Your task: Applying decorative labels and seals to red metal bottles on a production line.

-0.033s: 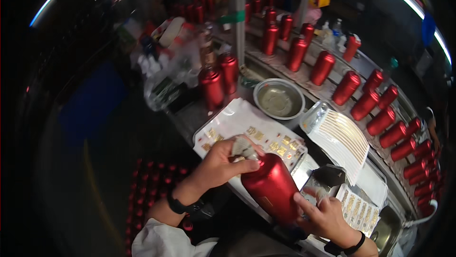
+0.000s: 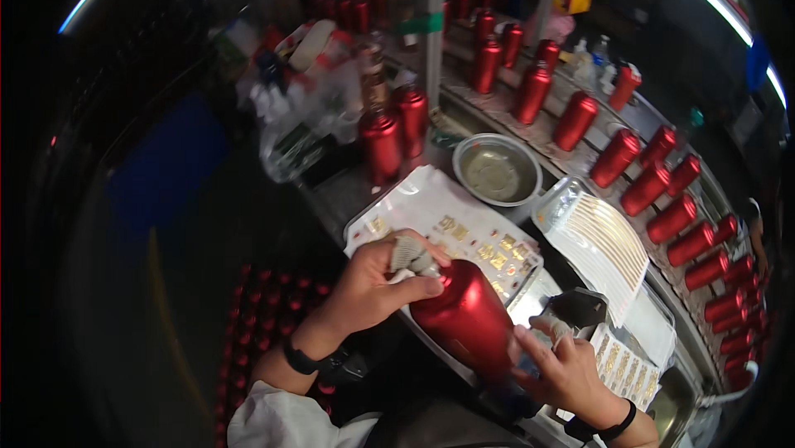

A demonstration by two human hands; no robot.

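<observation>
A glossy red bottle [image 2: 465,315] lies tilted in front of me, its neck toward the upper left. My left hand [image 2: 368,286] is closed around that neck, with a whitish knit covering on some fingers. Beside the bottle's lower end is my right hand [image 2: 567,365], its index finger stretched along the bottle's side and other fingers partly bent, one with a pale covering. A faint bluish blur shows between this hand and the bottle. Just beyond the bottle lies a white-lined tray [image 2: 406,199] with small gold and red pieces on it.
A round metal bowl [image 2: 497,168] stands behind the tray. To its right lie a striped sheet [image 2: 609,237] and a sheet of gold pieces [image 2: 625,365]. Red bottles line a conveyor [image 2: 571,121]. A metal post [image 2: 431,34] rises at the back; many red bottles [image 2: 269,307] stand low at left.
The whole view has shifted slightly, with the surroundings moving right in the picture. Against the tray, the bottle and my left hand sit slightly farther left. My left hand keeps its hold.
</observation>
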